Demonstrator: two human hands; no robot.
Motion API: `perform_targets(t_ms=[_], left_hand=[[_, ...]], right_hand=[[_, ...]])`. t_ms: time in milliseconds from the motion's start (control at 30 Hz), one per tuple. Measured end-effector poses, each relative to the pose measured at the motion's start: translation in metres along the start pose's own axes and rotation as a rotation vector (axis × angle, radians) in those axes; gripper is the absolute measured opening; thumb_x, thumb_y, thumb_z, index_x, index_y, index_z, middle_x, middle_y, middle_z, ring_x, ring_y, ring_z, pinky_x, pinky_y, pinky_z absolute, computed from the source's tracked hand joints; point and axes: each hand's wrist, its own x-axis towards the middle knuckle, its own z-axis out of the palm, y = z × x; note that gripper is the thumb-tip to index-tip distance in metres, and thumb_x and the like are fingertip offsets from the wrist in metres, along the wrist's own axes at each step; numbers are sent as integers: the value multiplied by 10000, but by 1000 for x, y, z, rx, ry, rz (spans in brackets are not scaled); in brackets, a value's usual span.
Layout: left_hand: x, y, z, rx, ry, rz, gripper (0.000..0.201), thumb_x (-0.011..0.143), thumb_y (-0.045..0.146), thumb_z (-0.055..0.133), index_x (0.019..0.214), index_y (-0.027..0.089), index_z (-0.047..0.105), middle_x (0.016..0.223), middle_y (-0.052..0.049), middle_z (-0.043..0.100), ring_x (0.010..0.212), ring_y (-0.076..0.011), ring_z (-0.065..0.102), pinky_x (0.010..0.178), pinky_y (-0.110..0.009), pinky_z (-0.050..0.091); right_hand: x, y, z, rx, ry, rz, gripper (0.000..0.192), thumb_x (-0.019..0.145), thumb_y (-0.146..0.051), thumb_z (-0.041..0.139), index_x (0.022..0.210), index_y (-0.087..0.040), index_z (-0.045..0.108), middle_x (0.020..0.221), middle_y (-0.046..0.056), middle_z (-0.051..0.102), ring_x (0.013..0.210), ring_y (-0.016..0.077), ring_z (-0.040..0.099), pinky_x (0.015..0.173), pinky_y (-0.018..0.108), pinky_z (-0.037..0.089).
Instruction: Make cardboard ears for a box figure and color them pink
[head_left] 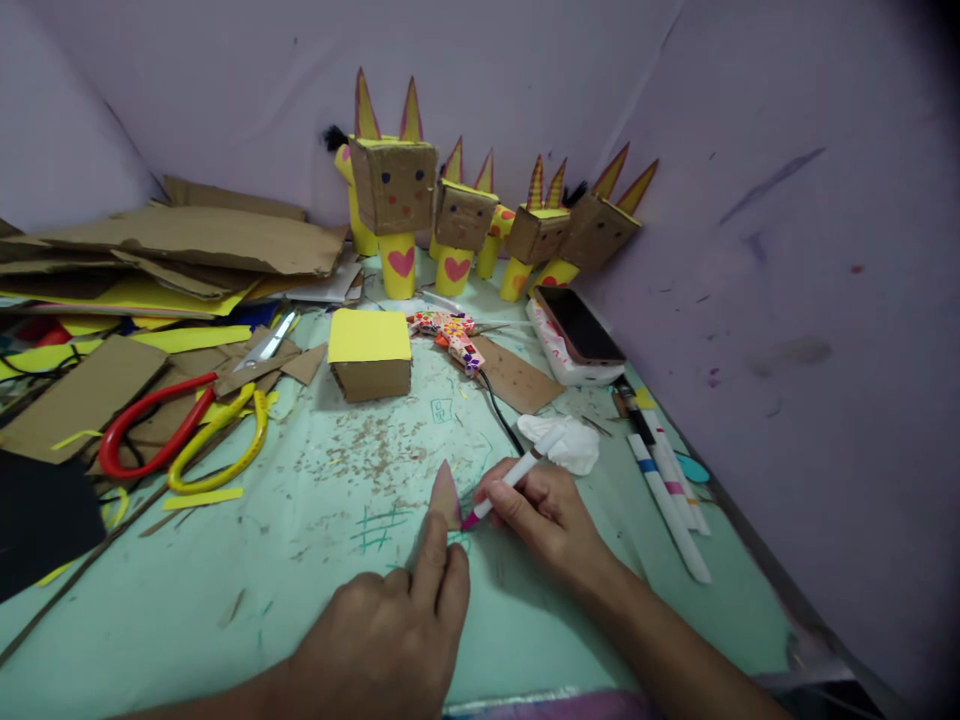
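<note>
Two left fingers (pixel 439 560) pin the cardboard triangle (pixel 445 495).

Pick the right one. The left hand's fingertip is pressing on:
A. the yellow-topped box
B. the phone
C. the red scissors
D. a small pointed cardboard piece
D: the left hand has a finger laid on the cardboard piece, while the right hand puts the marker tip to it.
</note>
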Motion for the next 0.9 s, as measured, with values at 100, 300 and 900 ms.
perform_targets(t_ms=[100, 300, 900], left_hand=[[0, 1, 2, -7, -31, 8, 499, 737, 188, 435, 1203, 38, 528, 1270, -382, 431, 410, -180, 605, 341, -307, 493], [-1, 0, 3, -15, -34, 39, 497, 738, 176, 436, 1203, 24, 526, 1226, -396, 457, 452, -213, 635, 353, -314, 502], [-2, 1, 7, -7, -20, 31, 520, 747, 195, 422, 1237, 30, 471, 1239, -386, 462, 476, -208, 638, 371, -307, 502]], right_hand=[[-1, 1, 0, 44, 26, 16, 289, 870, -308, 477, 680, -156, 633, 592, -4, 554, 521, 107, 478, 490, 220, 348], [0, 3, 3, 152, 199, 92, 239, 854, -350, 516, 869, -160, 661, 601, -5, 574, 559, 122, 519, 513, 218, 385], [0, 2, 4, 53, 176, 97, 261, 859, -355, 491, 854, -148, 650, 594, 3, 558, 549, 137, 514, 509, 237, 385]])
